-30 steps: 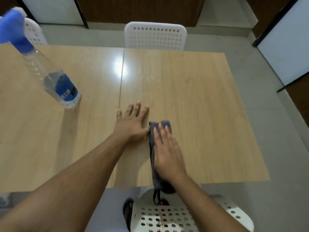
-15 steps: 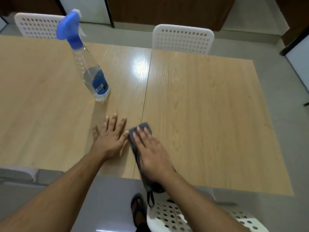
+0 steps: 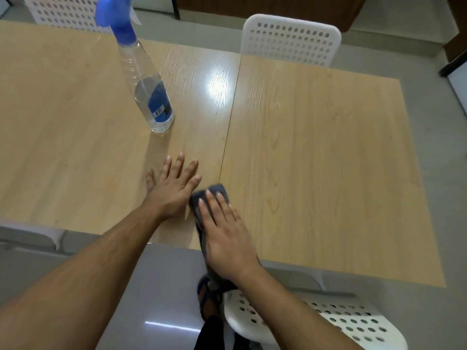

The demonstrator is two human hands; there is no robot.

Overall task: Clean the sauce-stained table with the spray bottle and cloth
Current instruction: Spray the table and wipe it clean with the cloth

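Observation:
A dark grey-blue cloth point(image 3: 217, 192) lies on the light wooden table point(image 3: 316, 160) near its front edge, by the seam between the two tabletops. My right hand point(image 3: 225, 236) presses flat on the cloth with straight fingers; most of the cloth is hidden under it and its tail hangs over the edge. My left hand point(image 3: 174, 188) rests flat on the table just left of the cloth, fingers spread. A clear spray bottle point(image 3: 149, 94) with a blue trigger head stands upright beyond my left hand. No sauce stain is visible.
White perforated chairs stand at the far side point(image 3: 290, 40), the far left point(image 3: 63, 11) and right below me point(image 3: 328, 322). A foot in a sandal point(image 3: 209, 299) shows on the grey floor beneath the table edge.
The view has swung left, so the bottle now appears nearer the centre. My right hand and the cloth have slid back a little toward the front edge. My left hand stays flat.

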